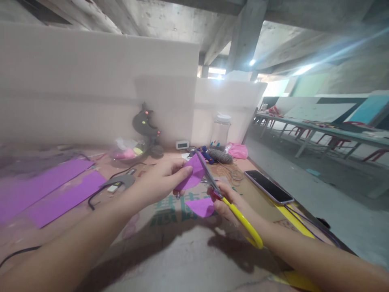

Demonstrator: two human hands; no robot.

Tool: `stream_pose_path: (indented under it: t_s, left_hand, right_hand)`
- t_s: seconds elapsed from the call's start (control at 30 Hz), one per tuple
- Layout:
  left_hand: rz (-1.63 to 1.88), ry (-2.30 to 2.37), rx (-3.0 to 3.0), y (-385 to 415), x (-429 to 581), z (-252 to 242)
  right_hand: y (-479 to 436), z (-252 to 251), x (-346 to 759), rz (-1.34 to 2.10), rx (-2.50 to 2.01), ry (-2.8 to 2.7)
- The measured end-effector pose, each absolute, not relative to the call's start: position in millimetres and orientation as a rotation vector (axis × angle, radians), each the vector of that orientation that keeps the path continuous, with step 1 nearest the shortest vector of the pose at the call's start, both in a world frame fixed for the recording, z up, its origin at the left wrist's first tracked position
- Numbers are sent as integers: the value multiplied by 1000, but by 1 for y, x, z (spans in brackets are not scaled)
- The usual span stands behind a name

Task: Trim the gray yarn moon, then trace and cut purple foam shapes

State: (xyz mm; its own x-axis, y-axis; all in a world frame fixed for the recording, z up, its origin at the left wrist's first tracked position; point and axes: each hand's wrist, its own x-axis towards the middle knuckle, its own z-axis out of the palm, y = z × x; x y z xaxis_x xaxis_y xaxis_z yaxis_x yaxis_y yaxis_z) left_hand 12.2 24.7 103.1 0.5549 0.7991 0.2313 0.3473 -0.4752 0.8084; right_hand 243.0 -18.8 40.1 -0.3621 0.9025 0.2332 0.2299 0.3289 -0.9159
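Observation:
My left hand (174,174) pinches a small purple piece (194,174), paper or felt, above the table. In my right hand (229,200) is a pair of scissors (241,219) with yellow handles. The scissors' blades (206,170) point up and away from me, against the right edge of the held piece; whether they are parted I cannot tell. Below, between my hands, another purple piece (202,207) lies on the printed cardboard (170,215).
Purple sheets (57,184) and a dark cable (91,200) lie at left. A phone (269,186) is by the right edge. Towards the back stand a crescent-shaped ornament (144,123), a small digital clock (182,144), grey yarn (220,155), a blue glue gun (205,154) and a clear jar (221,132).

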Motion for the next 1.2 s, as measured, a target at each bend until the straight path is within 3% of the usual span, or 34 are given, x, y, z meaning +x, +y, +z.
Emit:
stream_pose_path:
  t_s: [1.2]
  left_hand:
    - [800,783,1716,25,26,85]
  right_hand:
    - [-21,34,242,1230,-905,-1634]
